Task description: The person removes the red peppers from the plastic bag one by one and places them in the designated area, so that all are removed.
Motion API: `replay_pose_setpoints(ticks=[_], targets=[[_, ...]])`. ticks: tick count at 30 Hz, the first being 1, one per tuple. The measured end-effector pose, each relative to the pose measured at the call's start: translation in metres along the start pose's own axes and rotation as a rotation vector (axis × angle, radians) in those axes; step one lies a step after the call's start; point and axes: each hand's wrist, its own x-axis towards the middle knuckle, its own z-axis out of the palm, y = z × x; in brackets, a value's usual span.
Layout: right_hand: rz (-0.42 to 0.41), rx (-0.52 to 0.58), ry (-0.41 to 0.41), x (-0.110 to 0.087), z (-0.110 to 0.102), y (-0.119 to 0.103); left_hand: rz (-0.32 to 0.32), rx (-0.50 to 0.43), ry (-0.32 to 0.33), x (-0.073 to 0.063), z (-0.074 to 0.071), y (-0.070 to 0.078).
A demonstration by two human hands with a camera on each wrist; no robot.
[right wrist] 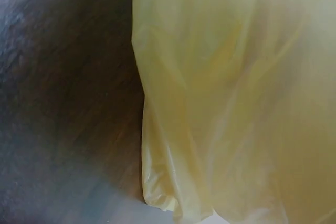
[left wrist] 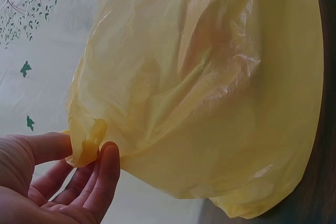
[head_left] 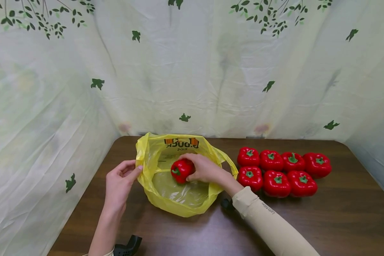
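Observation:
A yellow plastic bag [head_left: 187, 209] stands on the table with its mouth spread wide. My left hand [head_left: 120, 183] pinches the bag's left rim between thumb and fingers; the left wrist view shows the hand [left wrist: 79, 182] at a folded bit of the bag [left wrist: 210, 129]. Through the mouth reaches my right hand [head_left: 208, 170], gripping a red bell pepper [head_left: 181, 171] whose green stem faces left. In the right wrist view the bag's wall [right wrist: 226, 103] covers that hand and the pepper.
Two rows of red bell peppers [head_left: 276, 183] sit close together just right of the bag on the dark wooden table [head_left: 348, 213]. A pale curtain [head_left: 204, 89] with leaf prints hangs behind the table and at both sides.

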Motion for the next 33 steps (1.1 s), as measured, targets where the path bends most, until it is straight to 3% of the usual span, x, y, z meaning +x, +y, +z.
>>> replay_pose_setpoints(ticks=[22, 33], targets=[[0.063, 0.183, 0.0, -0.017, 0.0, -0.003, 0.007, -0.018, 0.008, 0.001, 0.0, 0.0], [0.013, 0.28, 0.059, -0.03, -0.008, -0.015, 0.005, -0.018, -0.002, 0.002, -0.002, -0.003]])
